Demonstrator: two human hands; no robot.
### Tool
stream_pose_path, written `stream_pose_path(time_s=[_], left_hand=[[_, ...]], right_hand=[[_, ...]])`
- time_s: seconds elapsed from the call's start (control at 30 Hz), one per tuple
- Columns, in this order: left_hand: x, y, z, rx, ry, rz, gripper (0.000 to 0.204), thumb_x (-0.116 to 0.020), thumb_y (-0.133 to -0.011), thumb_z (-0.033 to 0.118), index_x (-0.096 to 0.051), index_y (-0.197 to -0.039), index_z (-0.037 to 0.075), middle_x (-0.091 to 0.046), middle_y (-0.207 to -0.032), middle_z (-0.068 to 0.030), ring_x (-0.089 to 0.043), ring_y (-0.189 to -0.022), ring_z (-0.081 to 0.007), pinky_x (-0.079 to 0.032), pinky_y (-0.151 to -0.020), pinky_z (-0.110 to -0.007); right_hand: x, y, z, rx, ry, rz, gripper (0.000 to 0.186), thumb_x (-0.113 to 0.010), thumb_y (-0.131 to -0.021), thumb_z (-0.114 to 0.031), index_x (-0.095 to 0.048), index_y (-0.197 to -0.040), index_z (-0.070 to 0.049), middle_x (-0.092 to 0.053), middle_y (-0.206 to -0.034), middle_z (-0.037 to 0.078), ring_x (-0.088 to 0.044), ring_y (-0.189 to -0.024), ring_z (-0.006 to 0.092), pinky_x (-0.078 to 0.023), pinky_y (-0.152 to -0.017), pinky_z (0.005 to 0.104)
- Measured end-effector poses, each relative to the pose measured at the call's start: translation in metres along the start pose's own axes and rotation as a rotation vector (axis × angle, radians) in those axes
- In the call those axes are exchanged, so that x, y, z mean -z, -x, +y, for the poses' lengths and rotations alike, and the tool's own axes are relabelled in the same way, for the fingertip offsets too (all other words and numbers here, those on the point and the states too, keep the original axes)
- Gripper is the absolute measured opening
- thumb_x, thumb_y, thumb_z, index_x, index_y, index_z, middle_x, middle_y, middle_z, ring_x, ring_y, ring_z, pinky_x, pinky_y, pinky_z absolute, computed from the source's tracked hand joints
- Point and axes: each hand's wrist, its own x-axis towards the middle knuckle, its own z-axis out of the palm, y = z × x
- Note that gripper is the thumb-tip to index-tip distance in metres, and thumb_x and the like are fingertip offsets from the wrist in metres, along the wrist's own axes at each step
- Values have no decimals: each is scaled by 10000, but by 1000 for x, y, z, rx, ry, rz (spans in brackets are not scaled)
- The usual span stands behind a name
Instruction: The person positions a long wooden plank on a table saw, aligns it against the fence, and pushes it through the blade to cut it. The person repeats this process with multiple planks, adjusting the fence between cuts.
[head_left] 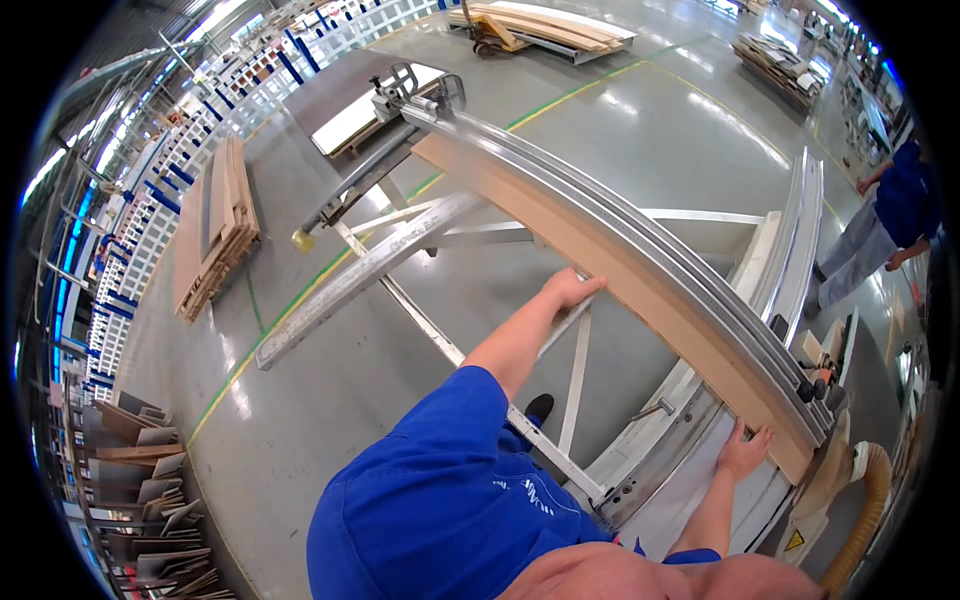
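Note:
A long, narrow light-brown wooden board (650, 310) lies along a ribbed aluminium fence (620, 220), slanting from the far middle to the near right. My left hand (572, 288) grips the board's near edge around its middle, with the fingers partly hidden beneath it. At the board's right end, my right hand (746, 452) holds the same edge, fingertips on the wood. Under the board are the pale metal arms of a machine frame (370, 270) and, by my right hand, a light machine table (690, 470).
A ribbed hose (876, 490) curves at the lower right. Another person in blue and grey (890, 220) stands at the right. Board stacks lie on the floor at left (215, 230) and far back (550, 30). A rack of offcuts (145, 490) stands lower left.

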Motion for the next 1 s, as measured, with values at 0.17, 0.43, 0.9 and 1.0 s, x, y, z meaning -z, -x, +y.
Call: stream_pose_path(time_s=[0.17, 0.43, 0.9, 1.0], left_hand=[[-1, 2, 1, -28, 26, -7, 1067, -751, -773, 756, -538, -1411, -72, -645, -1373, -254, -618, -1295, -355, -474, -1086, -419], [5, -6, -1, 1, 120, -177, 908, -767, -819, 660, -592, -1404, -12, -651, -1372, -240, -639, -1253, -314, -484, -1057, -422], [-2, -92, -59, 76, 959, 94, 517, -616, -1050, 423, -611, -1350, 2, -685, -1310, -145, -652, -1216, -279, -508, -1048, -401], [1, -102, -64, 63, 1024, 32, 508, -525, -1086, 449, -635, -1364, 38, -684, -1355, -111, -607, -1285, -271, -417, -1159, -423]], right_hand=[[10, 2, -2, -2, 5, -33, 749, -690, -962, -488, -539, -1454, 56, -485, -1565, 231, -407, -1481, 380, -314, -1239, 458], [4, -4, -10, -121, -85, -55, 768, -760, -890, -468, -558, -1431, 39, -487, -1551, 248, -399, -1481, 399, -303, -1238, 487], [13, -5, 9, -72, -105, 3, 832, -769, -841, -512, -546, -1420, 43, -481, -1556, 221, -369, -1498, 399, -283, -1251, 501], [15, -4, 11, 6, -162, 18, 841, -753, -851, -527, -542, -1424, 50, -475, -1562, 218, -366, -1501, 394, -274, -1260, 498]])
